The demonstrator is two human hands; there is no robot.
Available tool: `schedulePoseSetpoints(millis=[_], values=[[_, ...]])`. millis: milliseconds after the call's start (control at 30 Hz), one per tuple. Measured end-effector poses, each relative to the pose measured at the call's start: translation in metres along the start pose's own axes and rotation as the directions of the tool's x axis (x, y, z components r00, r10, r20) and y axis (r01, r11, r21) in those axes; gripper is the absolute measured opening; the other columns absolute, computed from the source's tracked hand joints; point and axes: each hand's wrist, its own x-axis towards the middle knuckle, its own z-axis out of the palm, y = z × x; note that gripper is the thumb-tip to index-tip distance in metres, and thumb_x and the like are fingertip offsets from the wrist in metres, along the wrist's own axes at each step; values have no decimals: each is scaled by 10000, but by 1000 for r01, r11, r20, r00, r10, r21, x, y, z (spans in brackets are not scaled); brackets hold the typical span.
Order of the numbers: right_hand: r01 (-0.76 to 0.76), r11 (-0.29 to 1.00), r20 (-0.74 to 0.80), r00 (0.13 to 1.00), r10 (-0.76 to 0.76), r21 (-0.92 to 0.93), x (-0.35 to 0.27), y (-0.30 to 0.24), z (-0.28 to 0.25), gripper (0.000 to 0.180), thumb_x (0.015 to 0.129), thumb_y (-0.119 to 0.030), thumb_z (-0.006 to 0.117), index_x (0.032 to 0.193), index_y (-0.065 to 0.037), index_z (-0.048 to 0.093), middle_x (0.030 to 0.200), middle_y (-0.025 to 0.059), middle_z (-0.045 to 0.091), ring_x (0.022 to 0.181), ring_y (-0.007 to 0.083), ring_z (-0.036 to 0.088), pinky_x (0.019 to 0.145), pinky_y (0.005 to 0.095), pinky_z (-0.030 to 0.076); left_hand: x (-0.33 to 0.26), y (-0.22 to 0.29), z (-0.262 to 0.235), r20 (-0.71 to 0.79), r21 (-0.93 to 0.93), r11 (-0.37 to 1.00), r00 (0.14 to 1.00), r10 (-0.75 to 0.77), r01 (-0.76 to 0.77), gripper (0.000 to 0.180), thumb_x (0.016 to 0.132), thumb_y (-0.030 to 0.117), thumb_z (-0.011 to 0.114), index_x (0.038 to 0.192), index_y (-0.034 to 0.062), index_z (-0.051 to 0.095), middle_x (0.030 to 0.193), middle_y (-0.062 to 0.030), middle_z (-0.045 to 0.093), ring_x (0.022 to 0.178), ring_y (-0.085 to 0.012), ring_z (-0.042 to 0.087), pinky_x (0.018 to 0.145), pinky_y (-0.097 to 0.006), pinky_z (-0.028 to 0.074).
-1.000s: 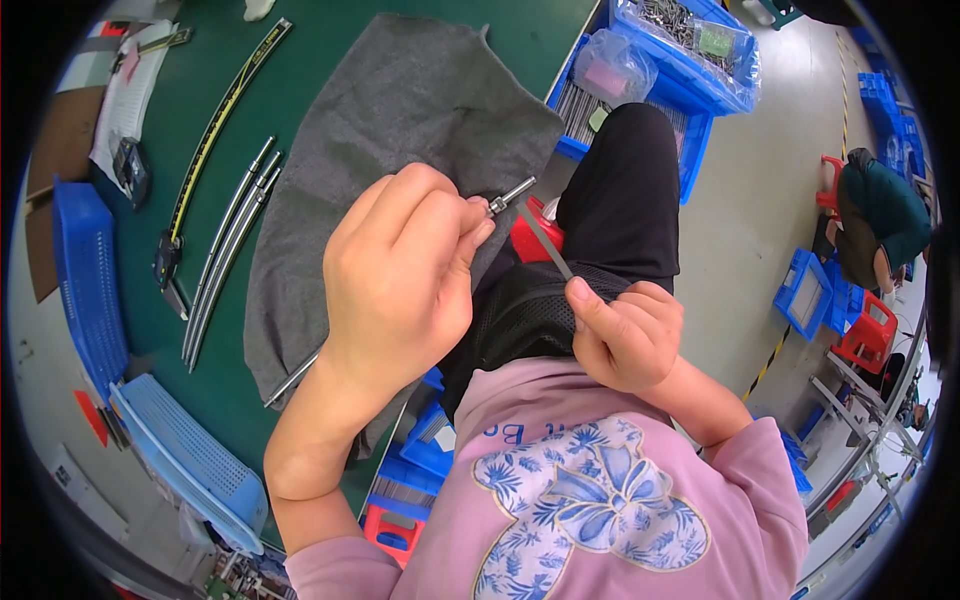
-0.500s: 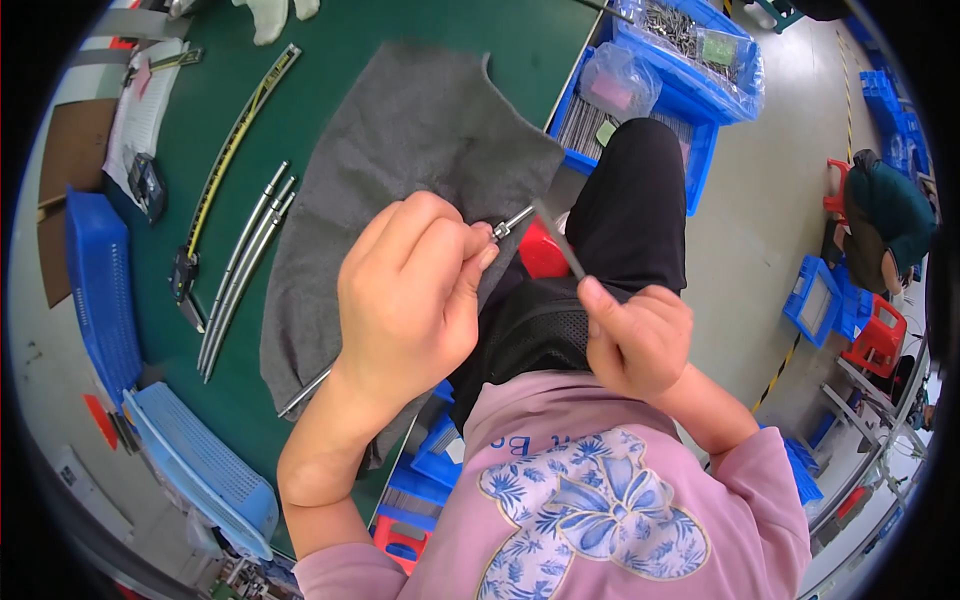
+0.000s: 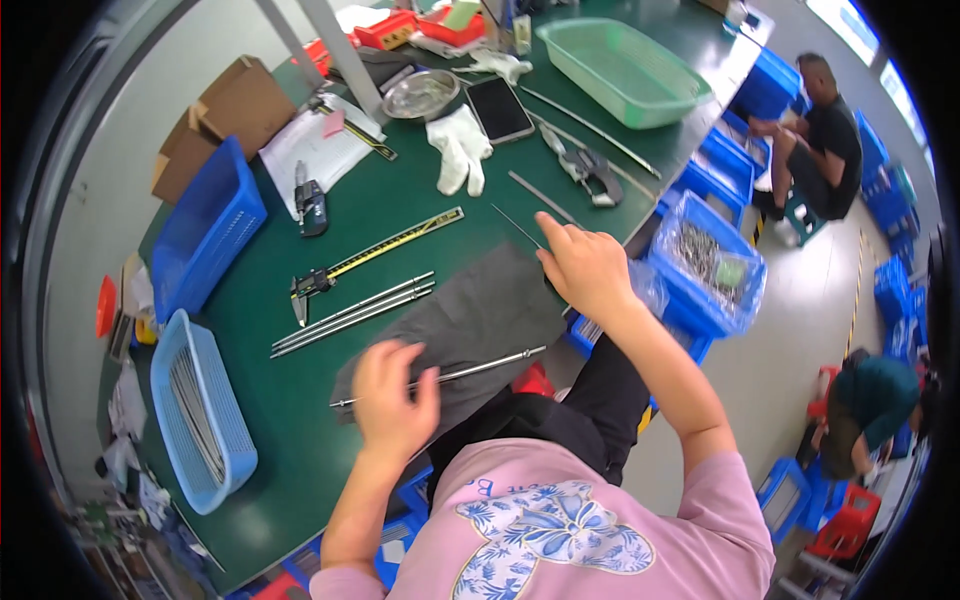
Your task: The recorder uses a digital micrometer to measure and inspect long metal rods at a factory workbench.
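Note:
My left hand (image 3: 393, 402) lies with fingers spread over a long metal rod (image 3: 480, 366). The rod rests across a grey cloth (image 3: 470, 315) at the near edge of the green table (image 3: 300, 470). My right hand (image 3: 588, 266) reaches forward past the cloth, and its fingertips pinch the near end of a thin metal rod (image 3: 518, 227) that lies on the table. My dark-trousered lap shows below the cloth.
A long caliper (image 3: 372, 256) and two long rods (image 3: 355, 312) lie left of the cloth. Blue baskets (image 3: 205, 225) (image 3: 200, 415) stand at left. White gloves (image 3: 460, 150), a phone (image 3: 500, 108) and a green basket (image 3: 625, 60) sit further back. A blue parts bin (image 3: 705, 265) and two seated people (image 3: 825, 130) (image 3: 870, 410) are at right.
Both hands left my lap. The left hand brought the long rod down onto the cloth and opened. The right hand reached forward onto the table. The view tilted up.

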Motion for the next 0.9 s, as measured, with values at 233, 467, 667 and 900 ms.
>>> schedulePoseSetpoints(millis=[233, 467, 667, 900], values=[[157, 930, -95, 987, -132, 332, 2, -25, -11, 168, 679, -68, 610, 844, -72, 639, 661, 56, 523, 623, 234, 537, 578, 343, 411, -91, -11, -23, -306, 334, 826, 881, -360, 453, 181, 716, 74, 604, 891, 31, 599, 968, -134, 504, 910, -312, 486, 805, -395, 380], [-46, 992, 50, 998, 40, 117, 112, -27, 45, 292, 750, -304, 595, 887, -47, 601, 794, 107, 572, 778, 282, 580, 648, 379, 447, -98, -13, -13, -412, 97, 816, 769, -489, 570, 175, 608, 37, 687, 580, 25, 515, 782, -82, 483, 782, -278, 473, 690, -375, 374], [-227, 974, 107, 968, 226, -6, 163, 11, 108, 334, 690, -311, 619, 872, -32, 594, 910, 162, 585, 851, 307, 586, 723, 416, 467, -98, -13, -26, -437, 15, 820, 742, -509, 572, 263, 594, 94, 734, 566, 46, 478, 752, -80, 468, 750, -265, 475, 676, -353, 379], [-335, 62, 222, 741, 634, 940, 104, 5, -9, 256, 714, -116, 583, 909, 46, 552, 771, 93, 586, 651, 188, 570, 574, 288, 455, -36, -13, -25, -289, -72, 997, 956, -53, 34, 92, 693, 95, 634, 706, 48, 555, 762, -78, 509, 742, -265, 510, 654, -359, 403]])
